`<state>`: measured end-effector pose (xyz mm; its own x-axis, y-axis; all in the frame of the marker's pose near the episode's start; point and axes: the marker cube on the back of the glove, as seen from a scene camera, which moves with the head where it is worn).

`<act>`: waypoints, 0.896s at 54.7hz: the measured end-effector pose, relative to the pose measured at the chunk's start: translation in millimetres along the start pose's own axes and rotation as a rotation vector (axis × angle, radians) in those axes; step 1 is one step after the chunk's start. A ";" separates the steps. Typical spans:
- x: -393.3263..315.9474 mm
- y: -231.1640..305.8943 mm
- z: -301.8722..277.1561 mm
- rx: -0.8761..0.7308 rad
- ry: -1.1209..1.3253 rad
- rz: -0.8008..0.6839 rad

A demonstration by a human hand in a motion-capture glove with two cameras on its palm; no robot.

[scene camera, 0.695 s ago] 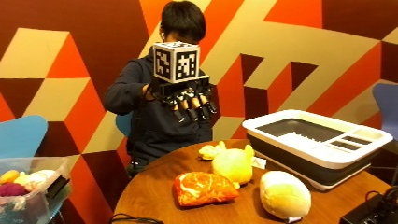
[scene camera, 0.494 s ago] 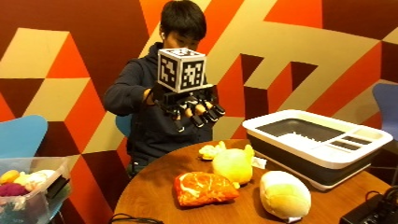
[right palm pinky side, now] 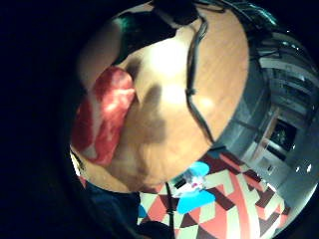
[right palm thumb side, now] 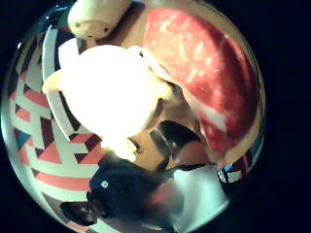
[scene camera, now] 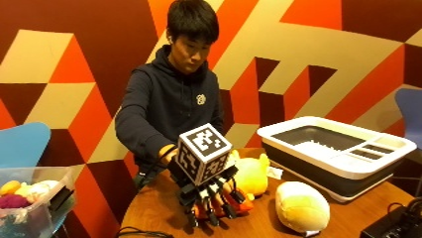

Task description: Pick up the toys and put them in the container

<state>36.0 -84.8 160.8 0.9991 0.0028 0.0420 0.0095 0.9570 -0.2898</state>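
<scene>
My gloved right hand (scene camera: 210,197) hangs over the round wooden table (scene camera: 158,208), its straight fingers pointing down at a red marbled steak toy (scene camera: 242,207) that mostly hides behind them. The thumb side palm view shows the steak toy (right palm thumb side: 206,82) close below beside a yellow plush (right palm thumb side: 109,92); nothing sits between the fingers. The yellow plush (scene camera: 252,173) stands just behind the hand. A pale yellow oval plush (scene camera: 302,206) lies to its right. The white and grey container (scene camera: 336,148) stands at the table's right side.
A clear bin (scene camera: 29,201) holding several soft toys stands at the left beside a blue chair (scene camera: 20,144). A black cable (right palm pinky side: 193,94) runs across the table, and a black device (scene camera: 395,223) sits at the front right corner.
My hand has dropped from chest height down to the table and now hovers over the red steak toy. The toys and the container have not moved.
</scene>
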 end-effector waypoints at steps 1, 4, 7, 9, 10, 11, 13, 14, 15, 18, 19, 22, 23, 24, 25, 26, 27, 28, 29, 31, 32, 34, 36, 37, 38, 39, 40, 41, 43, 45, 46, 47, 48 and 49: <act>0.3 -2.2 3.9 0.001 -0.004 -0.001; 4.4 -11.2 7.2 0.038 -0.006 -0.005; 7.4 -17.1 6.5 0.091 -0.009 -0.017; 7.6 -18.2 5.3 0.126 -0.021 -0.028; 7.4 -18.4 4.1 0.143 -0.028 -0.033; 7.2 -18.5 2.7 0.158 -0.036 -0.039; 6.0 -17.7 -0.4 0.182 -0.052 -0.048; 5.3 -16.9 -2.0 0.192 -0.058 -0.052; 4.7 -16.0 -3.8 0.202 -0.061 -0.055; 3.8 -12.5 -10.3 0.228 -0.059 -0.063; 3.6 -10.9 -13.0 0.235 -0.057 -0.068; 1.1 -2.4 -23.8 0.259 -0.066 -0.083; -0.4 1.2 -28.3 0.271 -0.074 -0.088; -2.0 4.8 -33.2 0.285 -0.083 -0.094; -3.4 8.5 -38.4 0.300 -0.092 -0.100; -4.9 12.3 -44.0 0.316 -0.101 -0.107; -6.6 16.3 -49.8 0.330 -0.111 -0.114; -8.7 20.5 -55.6 0.344 -0.121 -0.122; -11.2 24.9 -61.3 0.358 -0.130 -0.129; -18.0 34.8 -73.1 0.390 -0.146 -0.148; -22.6 40.7 -79.7 0.408 -0.153 -0.159; -33.7 53.2 -94.2 0.446 -0.166 -0.182; -45.3 64.1 -107.7 0.483 -0.181 -0.208; -51.5 69.0 -113.6 0.501 -0.188 -0.224; -58.4 73.9 -119.3 0.518 -0.197 -0.243; -66.3 79.0 -125.0 0.537 -0.205 -0.265; -75.1 84.1 -130.7 0.556 -0.214 -0.289; -84.4 89.0 -136.4 0.576 -0.222 -0.313; -104.5 97.9 -147.6 0.610 -0.241 -0.362; -126.0 105.5 -158.2 0.636 -0.269 -0.410; -136.7 108.6 -162.9 0.648 -0.284 -0.433; -146.8 110.9 -167.1 0.660 -0.299 -0.455; -156.1 112.3 -171.1 0.672 -0.313 -0.476; -164.6 112.6 -174.9 0.685 -0.327 -0.495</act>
<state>-120.3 -28.2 -46.1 0.8247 -0.4726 0.3106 0.3037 0.8334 0.4617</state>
